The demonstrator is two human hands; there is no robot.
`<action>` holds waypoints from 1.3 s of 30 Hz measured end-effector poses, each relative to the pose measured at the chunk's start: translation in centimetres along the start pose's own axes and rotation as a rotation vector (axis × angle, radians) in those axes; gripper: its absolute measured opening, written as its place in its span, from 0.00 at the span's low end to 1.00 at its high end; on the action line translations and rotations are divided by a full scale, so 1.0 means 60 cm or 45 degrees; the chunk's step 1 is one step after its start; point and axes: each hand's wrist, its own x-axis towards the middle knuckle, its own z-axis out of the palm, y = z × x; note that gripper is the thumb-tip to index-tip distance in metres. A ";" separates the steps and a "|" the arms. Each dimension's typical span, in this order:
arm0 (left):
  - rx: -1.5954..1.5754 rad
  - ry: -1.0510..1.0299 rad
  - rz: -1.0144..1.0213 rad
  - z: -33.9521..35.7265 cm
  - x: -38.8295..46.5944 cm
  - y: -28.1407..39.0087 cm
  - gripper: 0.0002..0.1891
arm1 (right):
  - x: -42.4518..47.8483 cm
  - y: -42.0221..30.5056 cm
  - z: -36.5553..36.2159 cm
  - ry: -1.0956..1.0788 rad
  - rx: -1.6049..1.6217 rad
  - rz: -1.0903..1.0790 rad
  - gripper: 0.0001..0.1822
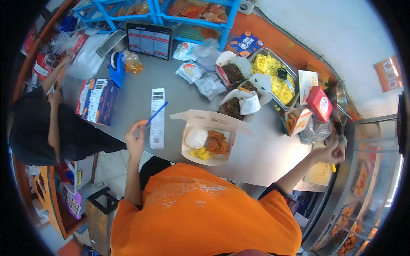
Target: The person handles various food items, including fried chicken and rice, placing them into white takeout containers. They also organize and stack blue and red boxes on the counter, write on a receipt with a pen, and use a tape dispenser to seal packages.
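My left hand (pixel 134 138) pinches a slim blue pen-like stick (pixel 157 112) over a long printed paper slip (pixel 157 128). Right of the slip lies an open cardboard meal box (pixel 205 160). Inside it are a white rounded portion, probably rice (pixel 196 137), a piece of fried chicken (pixel 217 142) and some scrambled egg (pixel 201 153). My right hand (pixel 331 154) reaches far out to the right, fingers curled, above a cutting board (pixel 317 176). A yellow handle (pixel 333 168) shows just below it. Blur hides whether those fingers hold anything.
Behind the box stand open food cartons (pixel 232 107) and a metal tray of scrambled egg (pixel 272 68). A tablet (pixel 149 41) and a blue tape dispenser (pixel 116 68) are at the back left. Another person's arm (pixel 53 124) is at left. A glass display case (pixel 362 179) bounds the right.
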 end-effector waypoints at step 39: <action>1.202 0.354 0.225 -0.419 1.273 -0.140 0.27 | -0.617 -0.509 -0.040 -1.101 -0.741 1.188 0.25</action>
